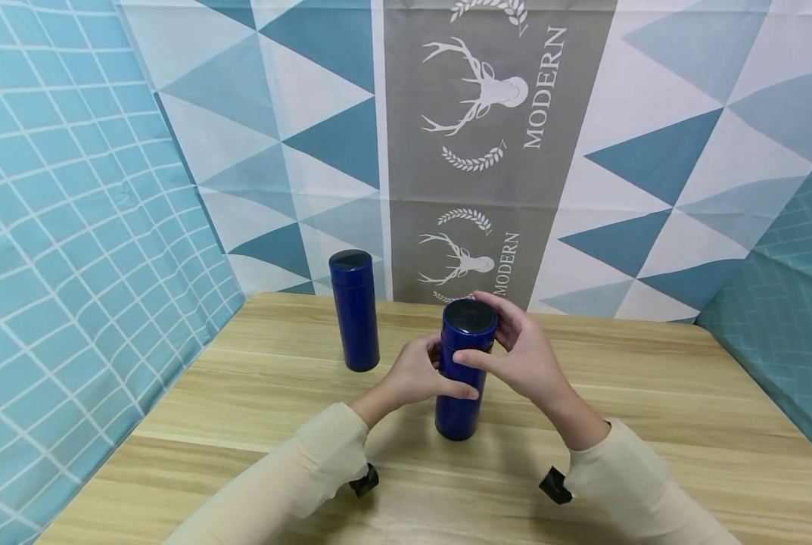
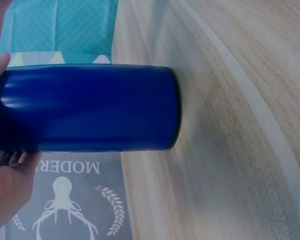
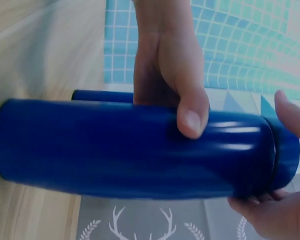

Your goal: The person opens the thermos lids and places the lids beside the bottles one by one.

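A dark blue thermos flask (image 1: 458, 412) with a glossy black top stands upright in front of me, slightly tilted in the head view. My left hand (image 1: 415, 375) grips its body around the middle, with the thumb laid across the front. Higher up, my right hand (image 1: 524, 356) curves round the cap end, its thumb across the front and a finger behind the rim. In the right wrist view a thin seam parts the cap (image 3: 287, 155) from the body. The flask's base (image 2: 175, 107) is right at the wooden surface in the left wrist view.
A second blue flask (image 1: 356, 318) with a black top stands upright behind and to the left. Both are on a light wooden table (image 1: 242, 424). A patterned cloth (image 1: 324, 113) hangs along the back edge, and a blue checked cloth (image 1: 58, 227) along the left.
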Motion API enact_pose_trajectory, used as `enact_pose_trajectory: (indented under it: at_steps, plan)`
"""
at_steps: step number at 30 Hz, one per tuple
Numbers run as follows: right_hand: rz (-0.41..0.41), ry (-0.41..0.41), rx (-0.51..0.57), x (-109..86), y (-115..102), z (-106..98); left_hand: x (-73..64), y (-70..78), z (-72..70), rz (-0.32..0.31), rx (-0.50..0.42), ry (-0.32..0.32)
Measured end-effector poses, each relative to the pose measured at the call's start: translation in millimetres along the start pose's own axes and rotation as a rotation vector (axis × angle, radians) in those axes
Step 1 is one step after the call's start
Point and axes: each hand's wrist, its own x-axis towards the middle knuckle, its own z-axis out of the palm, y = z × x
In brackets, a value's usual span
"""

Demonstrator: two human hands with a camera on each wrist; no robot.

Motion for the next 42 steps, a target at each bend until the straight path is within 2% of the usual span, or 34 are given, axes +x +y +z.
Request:
enact_pose_trajectory:
  at_steps: [5, 9, 22, 28, 42]
  plan:
    - [0.008, 0.063, -0.023, -1.4, 0.3, 4.5, 1.1, -0.5, 1.1, 0.0, 0.0, -0.002]
    - [0.005, 0.074, -0.045, -0.2, 1.7, 4.2, 1.3, -0.9, 1.4, 0.001, -0.002, 0.001]
    - [-0.013, -0.05, -0.001, 6.8, 10.8, -7.7, 0.1, -0.3, 3.2, 0.03, 0.034, 0.039]
    - [-0.019, -0.08, 0.012, 9.1, 13.3, -11.2, -1.7, 1.1, 5.6, 0.047, 0.058, 0.065]
    - [-0.055, -0.169, 0.082, 15.1, 18.0, -18.5, -1.8, 0.2, 5.4, 0.033, 0.039, 0.05]
